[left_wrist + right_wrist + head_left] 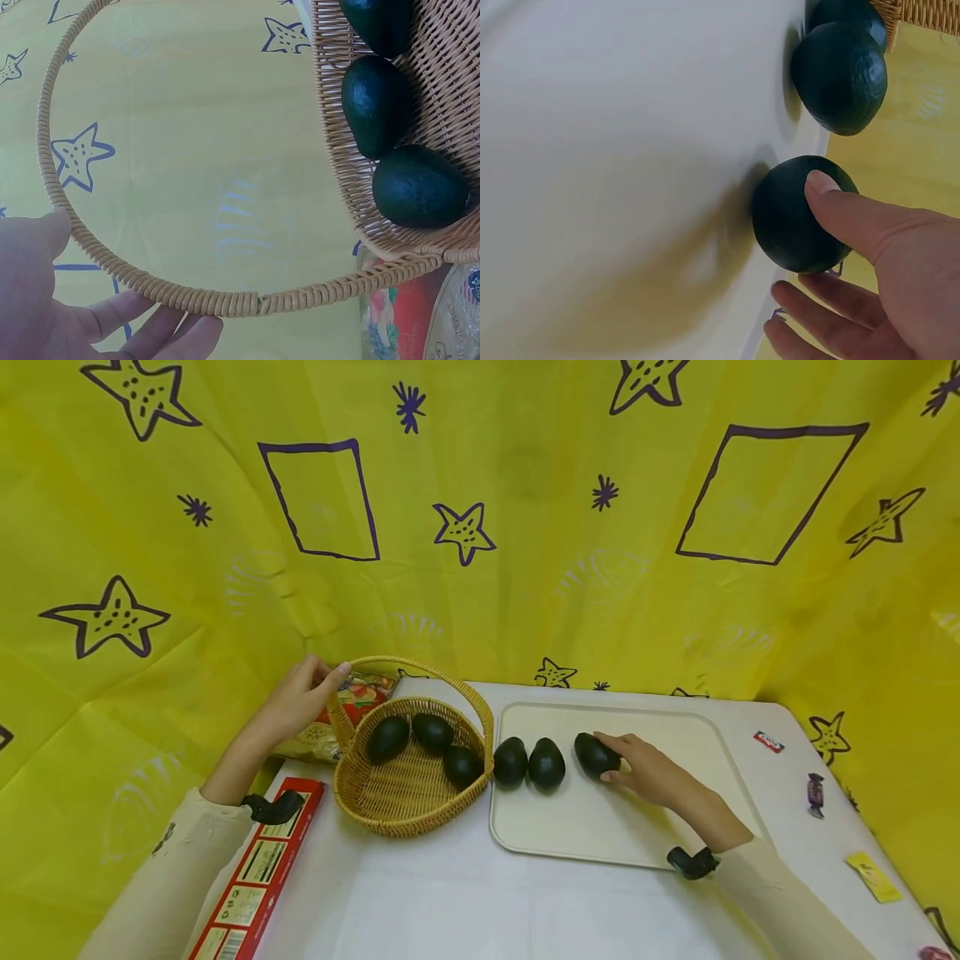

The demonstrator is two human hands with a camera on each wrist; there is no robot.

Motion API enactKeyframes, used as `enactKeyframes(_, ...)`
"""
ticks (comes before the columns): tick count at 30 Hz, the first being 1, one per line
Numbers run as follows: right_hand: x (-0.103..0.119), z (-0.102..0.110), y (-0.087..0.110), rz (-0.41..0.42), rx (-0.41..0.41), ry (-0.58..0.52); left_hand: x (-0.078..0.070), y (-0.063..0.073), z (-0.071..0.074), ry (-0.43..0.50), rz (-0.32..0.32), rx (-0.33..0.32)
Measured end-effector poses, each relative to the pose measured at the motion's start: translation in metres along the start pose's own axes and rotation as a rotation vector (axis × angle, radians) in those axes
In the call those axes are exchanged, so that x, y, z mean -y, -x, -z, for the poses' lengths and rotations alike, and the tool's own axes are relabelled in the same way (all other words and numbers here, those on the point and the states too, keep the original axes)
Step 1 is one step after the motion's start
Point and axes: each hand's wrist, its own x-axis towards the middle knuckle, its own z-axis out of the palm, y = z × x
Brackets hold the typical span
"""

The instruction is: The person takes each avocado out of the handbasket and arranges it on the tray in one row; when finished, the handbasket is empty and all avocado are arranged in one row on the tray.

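Observation:
My left hand (306, 692) is at the left side of the wicker basket's handle (217, 302), with the thumb and fingertips against it. Inside the basket (397, 827) lie three dark green avocados (388, 739). On the beige tray (600, 835), two more avocados (547, 765) stand side by side near the basket's right rim. To their right, my right hand (647, 768) holds another avocado (799, 217) between thumb and fingers. In the right wrist view, the thumb lies across its skin and the avocado is close over the tray.
Food packets (360, 697) sit behind the basket's left side, and a long red box (258, 868) lies along the left edge. Small wrapped sweets (815, 795) and a yellow packet (873, 877) lie right of the tray. A yellow patterned cloth (517, 602) hangs behind the white table.

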Motion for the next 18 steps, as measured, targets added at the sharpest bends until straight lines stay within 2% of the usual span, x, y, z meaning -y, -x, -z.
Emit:
enactKeyframes(8,-0.0003,0.0029,0.0007,-0.052,0.011,0.037,-0.0017,0.0003,-0.0006,0.006,-0.004,-0.005)
enactKeyframes(14,-0.0004,0.0061,0.0038,0.012,0.008,0.037,-0.0021,0.0005,-0.0005,0.004,-0.007,-0.011)
enactKeyframes(18,-0.0032,0.0077,0.0041,-0.002,0.009,0.04,-0.0012,-0.0004,-0.0009,0.0,-0.009,-0.011)
